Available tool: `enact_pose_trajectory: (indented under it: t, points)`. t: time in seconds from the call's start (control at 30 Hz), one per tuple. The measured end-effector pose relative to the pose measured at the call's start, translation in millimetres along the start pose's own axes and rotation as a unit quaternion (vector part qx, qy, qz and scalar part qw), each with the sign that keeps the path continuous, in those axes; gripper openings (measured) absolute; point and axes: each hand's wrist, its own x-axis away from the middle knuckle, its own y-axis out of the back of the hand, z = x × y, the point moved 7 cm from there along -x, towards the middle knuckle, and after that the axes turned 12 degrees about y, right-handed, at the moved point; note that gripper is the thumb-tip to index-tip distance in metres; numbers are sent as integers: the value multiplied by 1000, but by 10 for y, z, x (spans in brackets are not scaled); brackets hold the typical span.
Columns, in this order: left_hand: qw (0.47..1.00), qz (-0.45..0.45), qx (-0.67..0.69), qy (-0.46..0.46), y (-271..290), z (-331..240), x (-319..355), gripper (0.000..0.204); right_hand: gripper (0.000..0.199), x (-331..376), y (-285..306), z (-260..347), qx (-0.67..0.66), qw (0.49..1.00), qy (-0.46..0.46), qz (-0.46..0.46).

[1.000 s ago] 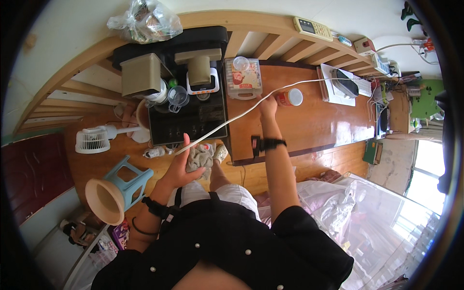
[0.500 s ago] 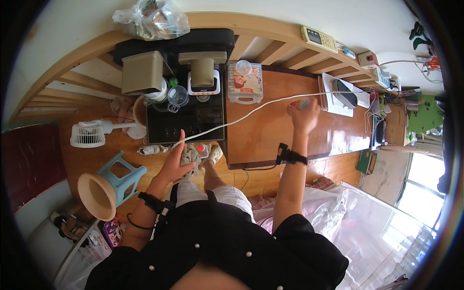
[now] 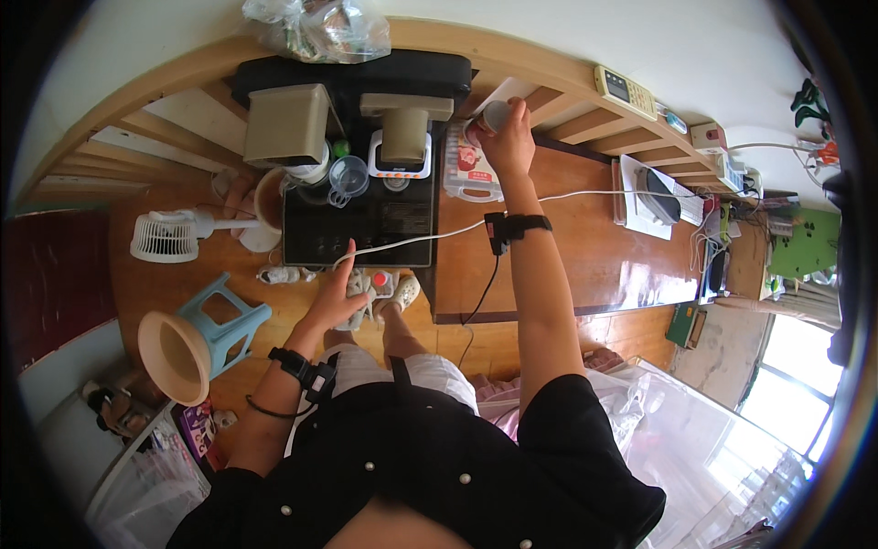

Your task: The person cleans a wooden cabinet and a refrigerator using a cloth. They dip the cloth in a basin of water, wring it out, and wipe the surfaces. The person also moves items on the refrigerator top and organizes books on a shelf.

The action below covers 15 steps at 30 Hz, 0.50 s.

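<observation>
My right hand (image 3: 512, 146) is closed around a small cup (image 3: 497, 115) with a greyish, rounded end. It is over the upper edge of a clear plastic case (image 3: 472, 189) with a red-and-white picture. Something reddish shows beside its fingers, mostly hidden. Lower left, my left hand (image 3: 337, 297) hangs in front of the black cooktop, with index finger and thumb spread. A white cable (image 3: 402, 243) crosses by that index finger and runs right over the brown table (image 3: 540, 247). Just beyond the left hand is a pale grey thing, partly covered; I cannot tell whether I touch it.
On the black cooktop (image 3: 366, 240) stand a clear plastic cup (image 3: 347, 178), a beige box (image 3: 288, 123) and a white appliance (image 3: 400, 157). A blue stool (image 3: 229, 320), a beige basin (image 3: 174, 357) and a white fan (image 3: 165, 236) are left. Papers (image 3: 647, 215) lie at right.
My right hand has moved left and away from me, from over the table to the plastic case, with the small cup in it. My left hand has barely moved. The view has shifted slightly.
</observation>
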Motion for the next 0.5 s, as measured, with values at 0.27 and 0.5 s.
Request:
enact_pose_trajectory:
  t: [0.27,0.5]
  points:
    - [998,33,-31,40,-84,239,-13,95,89,137,-72,-55,-40,999,-24,-7]
    - [981,78,158,84,-103,76,104,64,44,1613,342,273,-97,976,-109,-161]
